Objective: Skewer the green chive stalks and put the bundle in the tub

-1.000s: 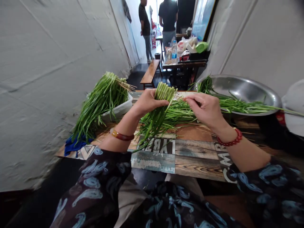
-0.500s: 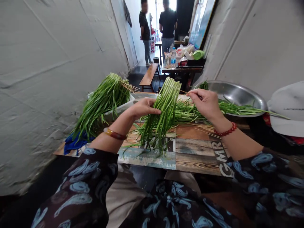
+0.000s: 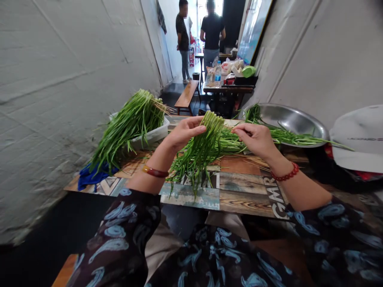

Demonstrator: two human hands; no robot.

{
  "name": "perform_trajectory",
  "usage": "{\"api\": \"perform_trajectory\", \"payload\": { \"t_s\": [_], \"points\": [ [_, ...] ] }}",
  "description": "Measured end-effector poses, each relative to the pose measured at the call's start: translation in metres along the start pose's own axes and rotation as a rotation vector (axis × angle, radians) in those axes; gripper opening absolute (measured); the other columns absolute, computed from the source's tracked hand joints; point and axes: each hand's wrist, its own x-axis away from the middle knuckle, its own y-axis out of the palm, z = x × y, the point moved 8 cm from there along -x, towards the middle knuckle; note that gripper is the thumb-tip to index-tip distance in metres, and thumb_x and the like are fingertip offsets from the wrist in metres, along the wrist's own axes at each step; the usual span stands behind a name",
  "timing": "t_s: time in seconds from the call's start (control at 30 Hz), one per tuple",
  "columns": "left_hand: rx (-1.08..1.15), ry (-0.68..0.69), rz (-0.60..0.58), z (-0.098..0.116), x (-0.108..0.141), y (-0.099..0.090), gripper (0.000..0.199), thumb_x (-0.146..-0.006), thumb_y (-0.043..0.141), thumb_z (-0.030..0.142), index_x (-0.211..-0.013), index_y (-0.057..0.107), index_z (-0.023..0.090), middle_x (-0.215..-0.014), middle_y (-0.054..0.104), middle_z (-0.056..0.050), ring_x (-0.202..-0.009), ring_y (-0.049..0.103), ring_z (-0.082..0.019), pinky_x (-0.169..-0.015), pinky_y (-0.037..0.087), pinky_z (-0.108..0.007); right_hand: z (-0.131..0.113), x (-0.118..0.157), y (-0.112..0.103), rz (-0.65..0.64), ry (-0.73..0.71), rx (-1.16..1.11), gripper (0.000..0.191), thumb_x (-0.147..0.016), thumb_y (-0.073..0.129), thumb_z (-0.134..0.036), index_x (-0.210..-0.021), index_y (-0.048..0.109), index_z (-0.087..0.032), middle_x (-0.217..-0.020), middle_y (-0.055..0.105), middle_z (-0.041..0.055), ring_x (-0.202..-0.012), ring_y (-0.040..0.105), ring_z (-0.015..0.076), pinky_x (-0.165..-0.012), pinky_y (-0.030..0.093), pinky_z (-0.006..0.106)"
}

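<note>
lh [image 3: 186, 134] w/ greens [image 3: 208, 135], rh [image 3: 255, 138] w/ stick [image 3: 229, 127]

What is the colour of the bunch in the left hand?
The bunch is green, paler on top; best in the head view.

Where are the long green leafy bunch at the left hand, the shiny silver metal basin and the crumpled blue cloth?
Green leafy bunch [image 3: 206, 141]: head view, on its middle stalks.
Silver metal basin [image 3: 299, 120]: head view, bare inner wall.
Blue cloth [image 3: 92, 178]: head view, on its middle folds.
</note>
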Motion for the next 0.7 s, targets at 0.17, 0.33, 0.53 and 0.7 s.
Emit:
{"api": "perform_trajectory", "payload": {
  "t_s": [0.17,0.33,0.53,0.7],
  "points": [
    [0.062,-0.082,0.041,-0.011,0.003,0.021,0.042,-0.072,0.082,0.053,-0.091,0.077,0.016,-0.083,0.074,-0.005,-0.072,0.064,-0.014,-0.068,0.049,-0.026,-0.008,0.008,0.000,-0.001,-0.021,-0.025,0.019,-0.089,0.062,-0.029,-0.085,0.078,-0.019,-0.083,0.078,0.0039,-0.069,0.067,0.0170,-0.065,0.050,0.029],
    [0.130,-0.107,-0.011,-0.012,0.006,0.035,0.046,-0.076,0.076,0.058,-0.099,0.077,0.018,-0.089,0.076,-0.008,-0.083,0.070,-0.019,-0.074,0.054,-0.030,-0.021,0.013,-0.002,-0.038,-0.113,-0.013,0.021,-0.093,0.057,-0.027,-0.094,0.077,-0.022,-0.097,0.079,0.0049,-0.087,0.073,0.0212,-0.080,0.056,0.035],
    [0.077,-0.129,-0.009,-0.011,0.010,0.039,0.048,-0.077,0.074,0.061,-0.094,0.078,0.016,-0.085,0.076,-0.010,-0.083,0.072,-0.022,-0.072,0.057,-0.031,-0.024,0.020,0.000,-0.072,-0.203,0.115,0.023,-0.097,0.053,-0.027,-0.099,0.075,-0.023,-0.099,0.079,0.0047,-0.092,0.074,0.0223,-0.085,0.056,0.036],
    [0.110,-0.181,-0.026,-0.021,0.012,0.046,0.049,-0.076,0.076,0.061,-0.093,0.079,0.015,-0.084,0.076,-0.010,-0.073,0.071,-0.020,-0.067,0.057,-0.031,-0.021,0.023,-0.001,-0.014,-0.211,0.165,0.024,-0.098,0.050,-0.026,-0.095,0.074,-0.023,-0.093,0.078,0.0049,-0.086,0.073,0.0214,-0.079,0.056,0.034]
  ]
}}
